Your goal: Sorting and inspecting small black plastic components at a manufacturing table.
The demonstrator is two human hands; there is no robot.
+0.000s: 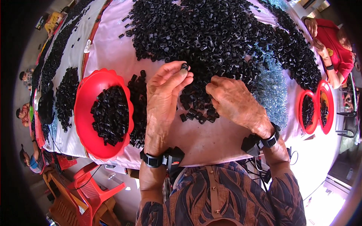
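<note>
Between the thumb and fingers of my left hand (166,83) is a small black plastic cap (184,66), held up over the near edge of a large heap of black plastic pieces (188,34). My right hand (237,101) is beside it with its fingers curled downward at the heap; its fingertips are hidden, so I cannot make out what they hold. Several loose black pieces (198,115) lie on the cloth below and between my hands. To the left, a red scalloped bowl (85,113) holds a pile of similar black pieces.
A pile of small clear bluish pieces (271,90) lies right of my right hand. Two red bowls (309,128) stand at the far right, near a person in a red shirt (333,45). A red plastic chair (92,192) is at the lower left. Other people sit along the left.
</note>
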